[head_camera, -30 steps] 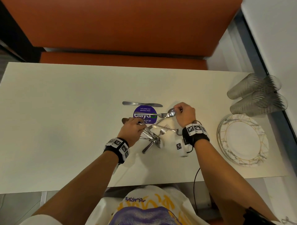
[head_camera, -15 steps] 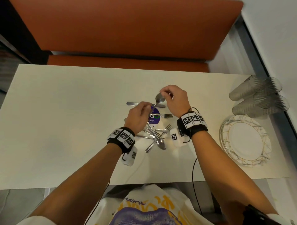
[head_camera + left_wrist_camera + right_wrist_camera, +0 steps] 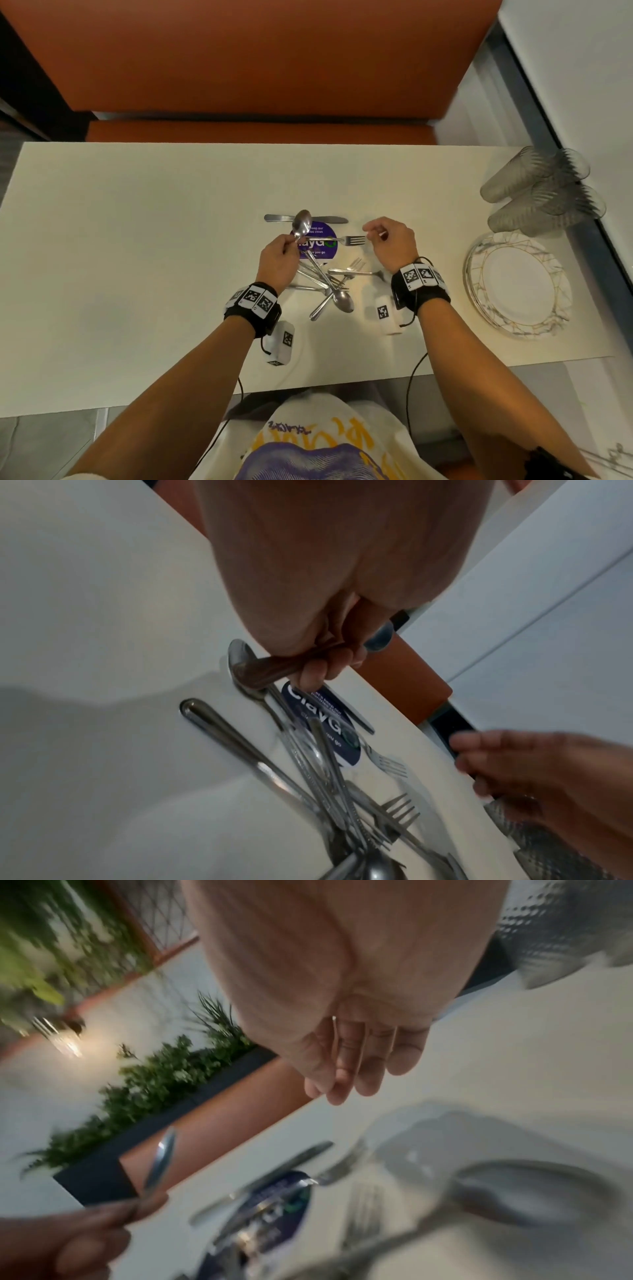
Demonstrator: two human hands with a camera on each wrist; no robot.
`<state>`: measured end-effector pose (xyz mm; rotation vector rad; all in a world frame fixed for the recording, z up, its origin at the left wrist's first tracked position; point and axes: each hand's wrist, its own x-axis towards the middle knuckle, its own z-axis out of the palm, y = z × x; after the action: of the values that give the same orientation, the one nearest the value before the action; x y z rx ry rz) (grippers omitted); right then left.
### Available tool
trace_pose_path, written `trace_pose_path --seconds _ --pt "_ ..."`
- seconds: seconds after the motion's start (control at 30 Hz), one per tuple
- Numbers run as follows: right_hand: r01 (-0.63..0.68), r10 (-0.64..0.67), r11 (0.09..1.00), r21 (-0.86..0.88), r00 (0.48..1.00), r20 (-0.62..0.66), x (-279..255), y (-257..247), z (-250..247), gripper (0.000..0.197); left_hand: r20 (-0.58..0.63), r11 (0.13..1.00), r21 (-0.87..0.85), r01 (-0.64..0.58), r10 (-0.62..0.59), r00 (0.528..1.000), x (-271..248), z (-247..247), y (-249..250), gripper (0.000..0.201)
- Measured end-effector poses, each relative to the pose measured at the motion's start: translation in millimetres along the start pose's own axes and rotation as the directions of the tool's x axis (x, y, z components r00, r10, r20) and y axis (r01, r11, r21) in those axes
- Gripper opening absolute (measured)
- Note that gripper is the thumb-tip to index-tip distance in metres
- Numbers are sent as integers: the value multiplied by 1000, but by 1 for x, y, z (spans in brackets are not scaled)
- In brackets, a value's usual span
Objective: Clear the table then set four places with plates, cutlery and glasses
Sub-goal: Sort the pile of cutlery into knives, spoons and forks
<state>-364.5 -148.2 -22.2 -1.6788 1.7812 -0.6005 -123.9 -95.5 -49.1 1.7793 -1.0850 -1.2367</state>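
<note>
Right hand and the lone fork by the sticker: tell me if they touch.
Apart. In the head view bare table shows between the right hand fingertips and the fork tines.

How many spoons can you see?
3. The raised spoon is in the left hand. A second spoon lies in the cutlery pile. A third spoon lies under that hand. The pile may hide more.

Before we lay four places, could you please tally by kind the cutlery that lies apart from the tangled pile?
Silver metal spoon, held in the left hand: 1
Silver metal table knife: 1
Silver metal fork across the round purple sticker: 1
Total: 3
The tangled cutlery pile is too overlapped to count.
</note>
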Motion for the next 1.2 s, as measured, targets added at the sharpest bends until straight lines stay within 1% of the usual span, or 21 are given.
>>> trace_pose_path --seconds 0.1,0.17,0.23,0.3,0.5,0.6,0.67,0.8,0.9,0.97,1.03,1.1,1.2 --pt "-40 69 969 -244 992 108 -15 38 -1 23 41 999 -15 39 -38 998 -4 4 -4 24" --pt "-43 122 915 -401 977 175 -23 53 1 34 58 999 -5 32 -31 998 -5 8 -7 23" --pt "-35 145 876 -482 970 194 -31 62 5 39 70 1000 11 29 -29 997 -5 11 -8 22" --pt "-19 141 865 -501 968 207 -36 67 10 37 81 999 22 33 -35 996 -5 14 -8 22" --pt "-29 126 889 -457 975 182 -40 71 13 24 73 1000 17 25 -26 997 -6 14 -1 20" --pt "-24 112 902 -432 977 181 -42 71 6 23 64 999 -24 23 -21 998 -4 11 5 17" --pt "-2 89 913 -407 977 194 -41 68 -2 25 44 1000 -16 15 -14 999 1 9 8 17" --pt "112 -63 966 -235 976 207 -31 42 -19 25 51 999 -12 -33 33 998 10 5 25 20" --pt "234 -185 957 -171 947 264 -23 8 -22 25 110 999 -19 -26 28 994 12 9 38 21" --pt "280 -234 951 -132 929 288 -19 -14 -18 24 163 1000 -20 1 2 987 10 12 45 23" --pt "243 -224 969 -45 941 255 -17 -33 -13 23 218 999 -33 35 -27 975 5 15 51 24" --pt "191 -197 980 53 962 187 -16 -46 -7 22 265 1000 -10 23 -19 964 -1 17 54 25" --pt "168 -177 980 109 980 88 -15 -57 3 23 299 1000 2 22 -21 954 -10 20 53 25"
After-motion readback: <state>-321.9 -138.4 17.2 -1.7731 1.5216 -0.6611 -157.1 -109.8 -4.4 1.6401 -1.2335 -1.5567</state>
